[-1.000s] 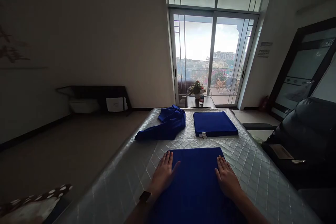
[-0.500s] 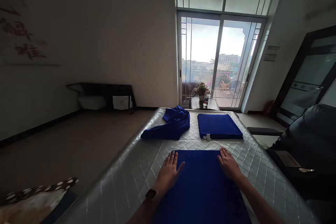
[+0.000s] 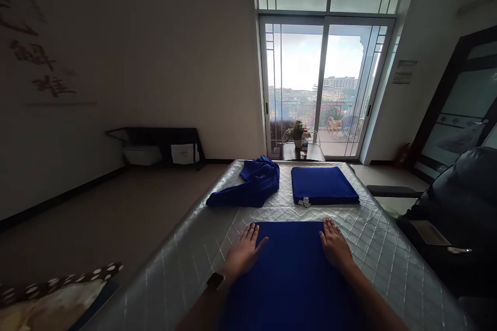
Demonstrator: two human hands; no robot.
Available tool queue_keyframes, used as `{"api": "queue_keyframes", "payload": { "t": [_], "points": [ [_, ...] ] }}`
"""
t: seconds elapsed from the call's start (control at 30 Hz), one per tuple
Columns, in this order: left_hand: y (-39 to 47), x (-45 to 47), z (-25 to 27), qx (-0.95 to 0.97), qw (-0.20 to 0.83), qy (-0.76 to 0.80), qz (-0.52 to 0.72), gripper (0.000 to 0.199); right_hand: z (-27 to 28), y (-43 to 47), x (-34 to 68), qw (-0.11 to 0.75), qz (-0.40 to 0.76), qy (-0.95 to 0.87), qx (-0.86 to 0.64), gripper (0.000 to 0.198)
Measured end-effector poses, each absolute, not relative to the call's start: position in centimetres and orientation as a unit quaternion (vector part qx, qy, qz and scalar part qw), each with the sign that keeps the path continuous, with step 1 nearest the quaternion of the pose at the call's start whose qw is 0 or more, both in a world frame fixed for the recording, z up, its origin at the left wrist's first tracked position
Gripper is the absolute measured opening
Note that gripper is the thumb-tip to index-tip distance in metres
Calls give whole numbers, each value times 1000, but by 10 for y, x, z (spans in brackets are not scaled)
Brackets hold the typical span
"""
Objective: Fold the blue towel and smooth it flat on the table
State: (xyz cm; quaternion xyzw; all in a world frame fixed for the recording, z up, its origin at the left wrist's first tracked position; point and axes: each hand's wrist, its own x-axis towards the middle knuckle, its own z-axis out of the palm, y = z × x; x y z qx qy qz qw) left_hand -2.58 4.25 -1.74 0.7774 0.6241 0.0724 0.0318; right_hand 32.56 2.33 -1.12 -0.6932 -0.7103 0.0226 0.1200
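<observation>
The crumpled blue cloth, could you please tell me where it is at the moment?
In the head view, the crumpled cloth lies toward the far end of the quilted surface, left of the tagged cloth and beyond the left hand.

1 head-worn camera gives the view. It looks from above the near part of the bed (image 3: 174, 274), facing forward and slightly down along it, so the bed fills the lower frame and narrows upward, right of centre. The left hand (image 3: 241, 256) and right hand (image 3: 337, 248) are close to the lens, low in the frame, with both forearms leaving through the bottom edge. The glass door (image 3: 324, 88) is much farther off, upper right of centre, seen nearly head-on. The wide view takes in wall (image 3: 194, 62) at left and the chair (image 3: 462, 181), cut by the right edge.
</observation>
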Motion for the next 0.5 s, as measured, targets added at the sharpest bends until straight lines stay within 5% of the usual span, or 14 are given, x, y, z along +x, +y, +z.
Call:
{"api": "queue_keyframes", "payload": {
  "t": [0.23,0.5],
  "points": [
    [51,65,22,818,13,568,93,83,-13,21,327,137,36,-706,-694,64],
    [38,190,-11,871,84,444,193,70,-17,23,330,114,16,-722,-682,62]
  ]
}}
